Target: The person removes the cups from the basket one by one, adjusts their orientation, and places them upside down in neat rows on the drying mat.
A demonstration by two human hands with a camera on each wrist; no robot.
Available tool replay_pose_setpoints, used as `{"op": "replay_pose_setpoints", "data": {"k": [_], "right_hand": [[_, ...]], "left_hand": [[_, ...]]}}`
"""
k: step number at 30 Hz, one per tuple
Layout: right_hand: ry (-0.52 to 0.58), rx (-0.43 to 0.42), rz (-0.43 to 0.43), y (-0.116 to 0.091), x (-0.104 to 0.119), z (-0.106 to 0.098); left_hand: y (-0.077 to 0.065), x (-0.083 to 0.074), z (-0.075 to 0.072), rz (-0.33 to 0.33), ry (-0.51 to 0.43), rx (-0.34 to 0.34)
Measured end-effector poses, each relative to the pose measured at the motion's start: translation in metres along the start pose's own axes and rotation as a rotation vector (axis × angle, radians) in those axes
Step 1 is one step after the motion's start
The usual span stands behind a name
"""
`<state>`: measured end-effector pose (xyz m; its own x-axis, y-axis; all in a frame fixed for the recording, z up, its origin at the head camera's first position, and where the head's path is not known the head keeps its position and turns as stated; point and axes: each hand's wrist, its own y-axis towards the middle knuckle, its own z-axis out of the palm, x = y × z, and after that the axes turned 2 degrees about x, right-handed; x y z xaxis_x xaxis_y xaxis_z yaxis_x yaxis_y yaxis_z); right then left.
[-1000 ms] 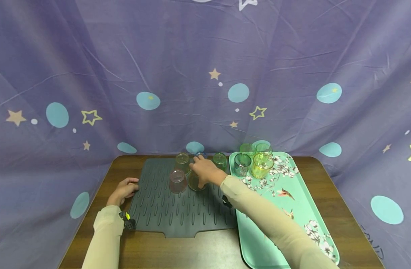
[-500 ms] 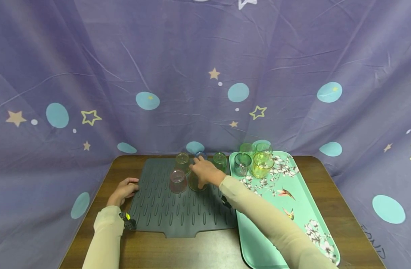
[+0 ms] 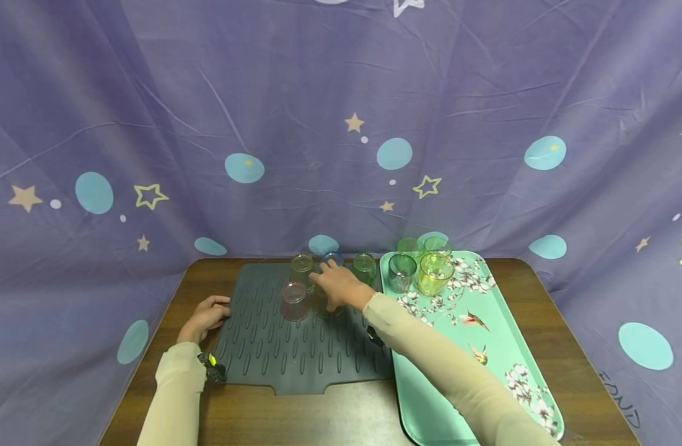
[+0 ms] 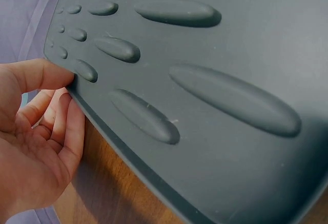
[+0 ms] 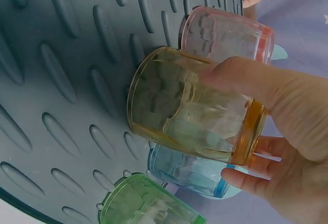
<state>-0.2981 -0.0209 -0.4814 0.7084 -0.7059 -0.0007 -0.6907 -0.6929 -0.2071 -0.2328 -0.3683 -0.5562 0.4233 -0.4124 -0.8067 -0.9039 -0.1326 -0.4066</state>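
Observation:
My left hand (image 3: 205,317) is at the left edge of a dark grey ribbed drying mat (image 3: 262,353). In the left wrist view the thumb lies on that edge and the curled fingers are at its underside, pinching it. My right hand (image 3: 342,286) holds an upside-down amber glass (image 5: 174,101) on the mat, thumb on one side and fingers on the other. Close around it, also upside down, stand a pink glass (image 3: 295,303), a pale yellowish glass (image 3: 302,267), a blue glass (image 5: 189,170) and a green glass (image 3: 365,266). My right hand hides much of the amber glass in the head view.
On the right lies a mint-green floral tray (image 3: 430,384) on the wooden table (image 3: 346,415). Near its back left corner stand upright glasses: a dark green glass (image 3: 402,272), a yellow glass (image 3: 435,274) and light green ones (image 3: 410,246) behind. A purple curtain (image 3: 296,204) hangs behind the table.
My right hand has shifted very slightly left with its fingers around the amber glass. The left hand and the other glasses stay where they were.

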Motion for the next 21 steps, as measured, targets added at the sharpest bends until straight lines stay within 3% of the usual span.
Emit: {"op": "replay_pose_setpoints", "data": {"k": [12, 21], "right_hand": [[0.183, -0.081, -0.044, -0.024, -0.024, -0.006], [0.453, -0.219, 0.026, -0.064, -0.077, -0.024]], "left_hand": [[-0.002, -0.003, 0.002, -0.004, -0.01, 0.003], [-0.003, 0.0, 0.0, 0.005, 0.005, -0.006]]}}
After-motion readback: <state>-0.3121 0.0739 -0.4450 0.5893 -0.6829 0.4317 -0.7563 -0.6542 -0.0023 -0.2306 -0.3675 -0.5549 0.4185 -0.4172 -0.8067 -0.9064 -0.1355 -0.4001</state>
